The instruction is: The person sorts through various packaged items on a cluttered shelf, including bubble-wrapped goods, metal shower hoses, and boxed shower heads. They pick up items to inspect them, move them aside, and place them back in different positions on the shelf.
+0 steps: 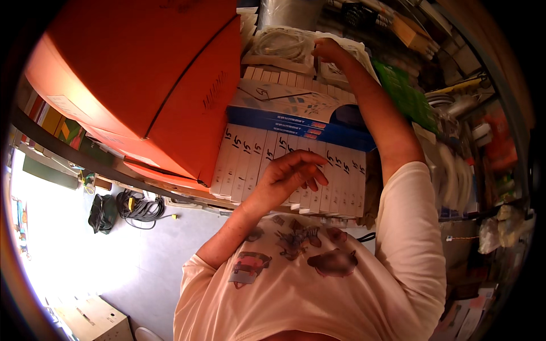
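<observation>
My left hand (293, 172) hovers over a row of slim white boxes (242, 165) with handwritten black marks. Its fingers are loosely bent and apart, with nothing between them. My right arm stretches far forward, and my right hand (329, 51) is at the clear plastic bags at the back. Its fingers are curled down at a bag's edge; whatever they grip is hidden. One bag with a coiled pale cable (280, 45) lies just left of it. Between my hands, a few flat blue-and-white boxes (290, 105) lie stacked on the white ones.
A large orange-red box (142, 74) with a black strap stands at the left. Green packaging (404, 94) and crowded shelves line the right. A black coiled cable (139, 207) and a dark bag (103, 213) lie on the floor, with a beige cabinet (94, 321) at lower left.
</observation>
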A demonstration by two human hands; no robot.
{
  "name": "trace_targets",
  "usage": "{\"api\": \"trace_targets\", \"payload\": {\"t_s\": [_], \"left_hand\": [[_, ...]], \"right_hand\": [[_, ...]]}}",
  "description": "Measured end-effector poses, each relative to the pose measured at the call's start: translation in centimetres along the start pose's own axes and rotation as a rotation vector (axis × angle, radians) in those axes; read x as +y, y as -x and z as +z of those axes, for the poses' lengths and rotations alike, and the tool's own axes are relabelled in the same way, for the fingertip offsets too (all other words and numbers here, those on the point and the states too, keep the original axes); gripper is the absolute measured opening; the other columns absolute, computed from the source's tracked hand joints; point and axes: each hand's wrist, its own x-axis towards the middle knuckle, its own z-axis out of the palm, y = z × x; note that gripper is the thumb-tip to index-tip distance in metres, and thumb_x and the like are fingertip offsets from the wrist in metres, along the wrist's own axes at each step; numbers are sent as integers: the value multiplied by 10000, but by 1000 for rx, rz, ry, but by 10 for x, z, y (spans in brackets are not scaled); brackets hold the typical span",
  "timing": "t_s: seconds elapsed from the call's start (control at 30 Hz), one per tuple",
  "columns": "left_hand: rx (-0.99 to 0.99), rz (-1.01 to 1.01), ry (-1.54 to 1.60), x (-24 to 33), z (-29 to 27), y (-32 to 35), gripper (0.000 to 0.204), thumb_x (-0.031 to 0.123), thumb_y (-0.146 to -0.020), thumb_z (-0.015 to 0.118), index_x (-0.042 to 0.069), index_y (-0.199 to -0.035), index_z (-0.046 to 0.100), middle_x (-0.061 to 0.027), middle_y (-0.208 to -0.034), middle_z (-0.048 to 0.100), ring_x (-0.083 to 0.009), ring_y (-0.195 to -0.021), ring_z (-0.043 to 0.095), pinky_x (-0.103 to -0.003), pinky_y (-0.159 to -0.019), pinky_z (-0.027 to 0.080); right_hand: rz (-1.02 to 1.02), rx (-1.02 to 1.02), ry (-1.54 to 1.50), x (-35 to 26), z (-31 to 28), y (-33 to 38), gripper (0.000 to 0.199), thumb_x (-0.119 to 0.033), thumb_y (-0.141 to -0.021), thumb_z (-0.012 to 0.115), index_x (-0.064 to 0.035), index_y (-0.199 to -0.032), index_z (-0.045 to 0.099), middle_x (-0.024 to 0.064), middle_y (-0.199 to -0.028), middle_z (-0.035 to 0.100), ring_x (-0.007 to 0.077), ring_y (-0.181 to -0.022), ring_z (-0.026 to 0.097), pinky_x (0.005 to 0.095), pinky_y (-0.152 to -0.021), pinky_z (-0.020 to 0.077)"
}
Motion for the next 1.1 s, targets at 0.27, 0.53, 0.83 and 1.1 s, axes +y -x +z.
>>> {"api": "trace_targets", "payload": {"t_s": [0.27,0.53,0.83,1.1], "left_hand": [[4,-27,-25,-3,2,-3,255,100,-971,422,-6,-1168,545,-100,-899,677,-116,-779,601,-247,-720,458],[7,-14,-14,-5,0,-3,255,108,-972,427,-16,-1161,544,-109,-890,676,-122,-773,610,-247,-711,462],[14,1,-29,-7,2,-4,271,164,-982,455,-17,-1160,549,-109,-887,678,-125,-763,617,-245,-697,469],[54,-8,-39,-8,0,-1,270,155,-983,447,-24,-1160,546,-111,-886,677,-128,-765,618,-252,-701,479]], "right_hand": [[131,241,527,118,-87,29,248,-234,-773,651,12,-804,649,132,-722,608,215,-605,567,389,-585,443],[365,277,596,161,-90,71,221,-228,-765,643,-13,-725,608,120,-650,571,216,-545,536,396,-567,424],[489,296,-7,186,-97,68,189,-172,-734,671,0,-792,618,153,-791,629,252,-728,645,402,-614,508],[599,119,-401,154,-93,98,447,-304,-675,805,-34,-975,614,122,-903,654,255,-740,640,374,-681,554]]}}
